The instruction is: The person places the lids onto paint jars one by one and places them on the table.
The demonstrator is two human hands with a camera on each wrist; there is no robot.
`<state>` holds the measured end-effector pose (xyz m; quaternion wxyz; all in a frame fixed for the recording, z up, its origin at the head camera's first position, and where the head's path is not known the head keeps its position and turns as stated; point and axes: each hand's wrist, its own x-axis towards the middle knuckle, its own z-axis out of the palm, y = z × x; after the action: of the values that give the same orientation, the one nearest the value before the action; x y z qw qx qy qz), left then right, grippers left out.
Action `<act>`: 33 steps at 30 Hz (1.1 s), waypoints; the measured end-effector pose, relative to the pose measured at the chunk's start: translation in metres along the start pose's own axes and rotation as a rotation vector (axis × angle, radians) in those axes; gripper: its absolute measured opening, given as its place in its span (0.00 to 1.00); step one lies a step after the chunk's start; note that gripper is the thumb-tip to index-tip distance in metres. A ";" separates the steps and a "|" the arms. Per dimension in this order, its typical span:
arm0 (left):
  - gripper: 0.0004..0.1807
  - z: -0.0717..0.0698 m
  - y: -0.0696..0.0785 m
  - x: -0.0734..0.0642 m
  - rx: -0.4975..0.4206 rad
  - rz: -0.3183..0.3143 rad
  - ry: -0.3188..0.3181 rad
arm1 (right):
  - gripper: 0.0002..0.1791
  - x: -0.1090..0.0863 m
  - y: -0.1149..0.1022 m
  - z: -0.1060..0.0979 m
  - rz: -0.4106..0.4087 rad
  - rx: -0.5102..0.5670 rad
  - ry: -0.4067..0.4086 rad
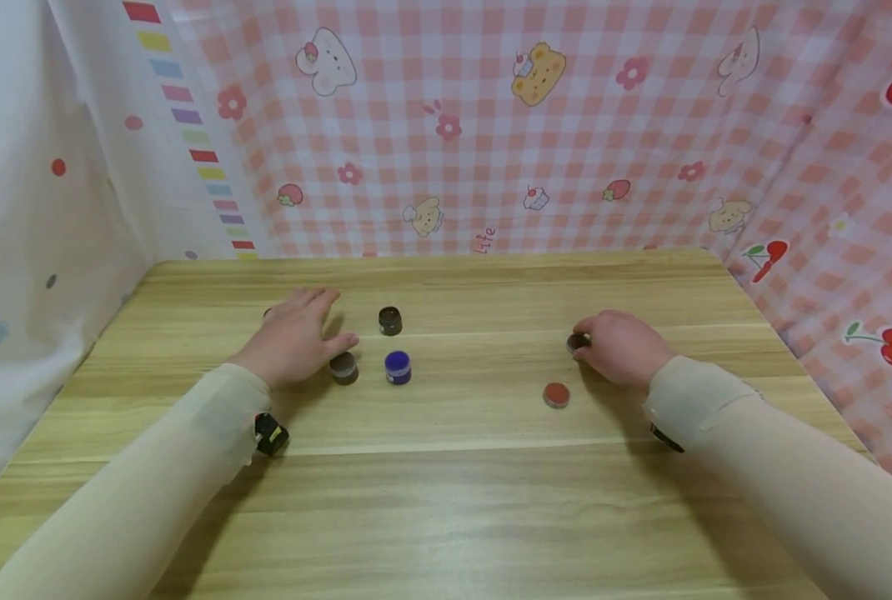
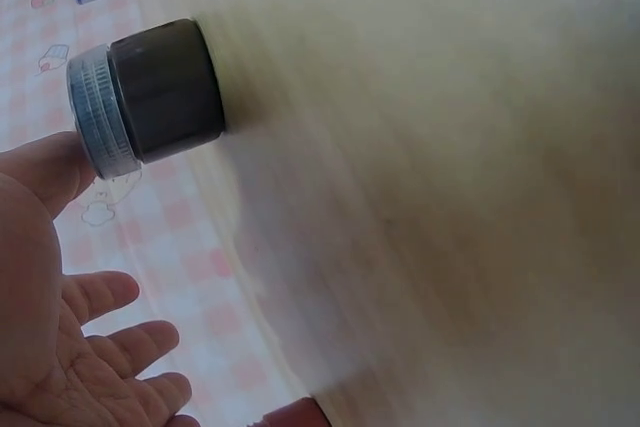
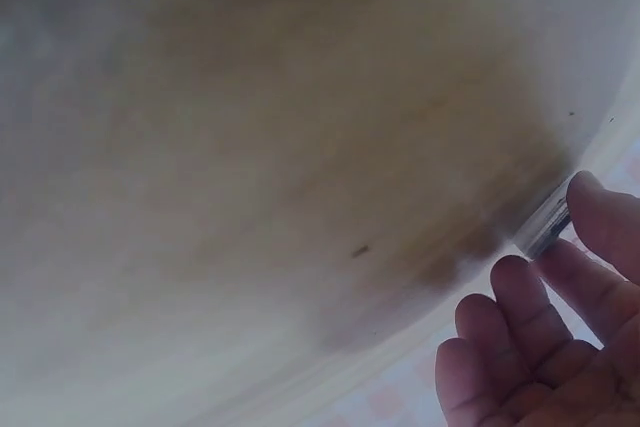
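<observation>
On the left, my left hand point(image 1: 292, 333) is spread with loose fingers. Its thumb is at the clear lid point(image 2: 104, 112) of a dark paint jar point(image 2: 168, 92), and seems to touch it. Close by stand a blue paint jar point(image 1: 398, 368) and a dark brown jar point(image 1: 390, 322) that looks lidless. Part of a red jar point(image 2: 297, 414) shows at the bottom of the left wrist view. At the right, my right hand point(image 1: 626, 346) pinches a small dark-topped jar lid point(image 1: 577, 342) between thumb and index finger, low at the tabletop. A red-topped lid point(image 1: 556, 395) lies in front of it.
A wooden table point(image 1: 446, 500) carries everything. Behind it hangs a pink checked cloth point(image 1: 446, 158), with white cloth point(image 1: 33, 208) along the left and more checked cloth on the right. Each wrist wears a small black camera, the left camera point(image 1: 272, 434) showing more.
</observation>
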<state>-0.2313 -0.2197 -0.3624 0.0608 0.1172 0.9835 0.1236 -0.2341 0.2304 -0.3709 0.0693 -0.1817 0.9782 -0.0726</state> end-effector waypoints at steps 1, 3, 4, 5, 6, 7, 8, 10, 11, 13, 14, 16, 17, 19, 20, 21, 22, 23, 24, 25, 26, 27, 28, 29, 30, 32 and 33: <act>0.47 0.000 0.000 0.001 0.002 0.003 0.001 | 0.18 0.000 0.000 0.000 0.001 0.004 0.000; 0.47 0.000 0.001 0.003 0.003 0.010 -0.002 | 0.17 0.001 -0.001 0.000 0.006 0.011 -0.004; 0.47 0.000 0.003 0.004 0.004 0.015 -0.004 | 0.17 0.001 -0.001 0.000 0.009 0.011 -0.006; 0.47 -0.001 0.004 0.005 0.001 0.019 -0.007 | 0.16 0.001 -0.001 -0.001 0.013 0.010 -0.009; 0.47 -0.002 0.006 0.006 0.001 0.025 -0.011 | 0.16 0.001 -0.002 -0.001 0.018 0.009 -0.012; 0.47 -0.002 0.009 0.007 -0.002 0.029 -0.018 | 0.16 0.001 -0.003 -0.002 0.021 0.003 -0.017; 0.46 -0.003 0.011 0.009 -0.005 0.034 -0.024 | 0.15 0.001 -0.004 -0.003 0.024 -0.002 -0.021; 0.46 -0.005 0.017 0.012 -0.007 0.040 -0.040 | 0.14 0.001 -0.004 -0.003 0.030 -0.016 -0.029; 0.46 -0.005 0.019 0.013 -0.011 0.038 -0.051 | 0.14 0.002 -0.005 -0.004 0.031 -0.022 -0.034; 0.46 -0.006 0.025 0.017 -0.016 0.037 -0.072 | 0.13 0.003 -0.006 -0.004 0.030 -0.033 -0.041; 0.46 -0.007 0.027 0.019 -0.018 0.035 -0.083 | 0.12 0.003 -0.006 -0.004 0.030 -0.034 -0.045; 0.46 -0.007 0.032 0.023 -0.024 0.037 -0.104 | 0.11 0.005 -0.007 -0.005 0.027 -0.039 -0.052; 0.46 -0.006 0.034 0.025 -0.027 0.040 -0.116 | 0.10 0.005 -0.007 -0.005 0.022 -0.042 -0.052; 0.47 -0.005 0.038 0.030 -0.024 0.051 -0.137 | 0.09 0.006 -0.008 -0.005 0.020 -0.046 -0.058; 0.47 -0.004 0.041 0.032 -0.024 0.051 -0.148 | 0.09 0.006 -0.008 -0.006 0.019 -0.048 -0.060; 0.48 -0.003 0.042 0.035 -0.020 0.055 -0.157 | 0.09 0.006 -0.009 -0.006 0.017 -0.050 -0.061; 0.48 -0.002 0.044 0.037 -0.015 0.056 -0.165 | 0.08 0.006 -0.009 -0.007 0.017 -0.051 -0.062; 0.48 -0.001 0.045 0.039 -0.008 0.054 -0.173 | 0.08 0.006 -0.009 -0.007 0.018 -0.052 -0.061; 0.48 0.000 0.047 0.041 -0.002 0.050 -0.178 | 0.08 0.006 -0.010 -0.007 0.020 -0.054 -0.061; 0.48 0.001 0.048 0.043 -0.001 0.041 -0.182 | 0.08 0.006 -0.010 -0.008 0.019 -0.056 -0.063; 0.47 0.001 0.050 0.045 0.000 0.030 -0.187 | 0.07 0.007 -0.010 -0.008 0.017 -0.061 -0.058; 0.47 0.001 0.051 0.046 0.004 0.022 -0.189 | 0.07 0.007 -0.010 -0.008 0.016 -0.064 -0.057; 0.46 0.002 0.053 0.048 0.007 0.015 -0.190 | 0.07 0.007 -0.011 -0.008 0.017 -0.068 -0.056; 0.45 0.002 0.054 0.050 0.007 0.007 -0.190 | 0.07 0.008 -0.011 -0.007 0.019 -0.071 -0.058; 0.43 0.002 0.056 0.052 0.012 0.004 -0.187 | 0.07 0.008 -0.011 -0.007 0.022 -0.073 -0.060; 0.39 0.004 0.058 0.055 0.024 0.009 -0.183 | 0.06 0.009 -0.011 -0.007 0.033 -0.069 -0.069; 0.35 0.005 0.059 0.057 0.035 0.018 -0.179 | 0.06 0.009 -0.011 -0.007 0.039 -0.065 -0.073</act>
<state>-0.2726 -0.1487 -0.3567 0.1454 0.1377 0.9750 0.0959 -0.2397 0.2175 -0.3631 0.1004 -0.1672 0.9802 -0.0329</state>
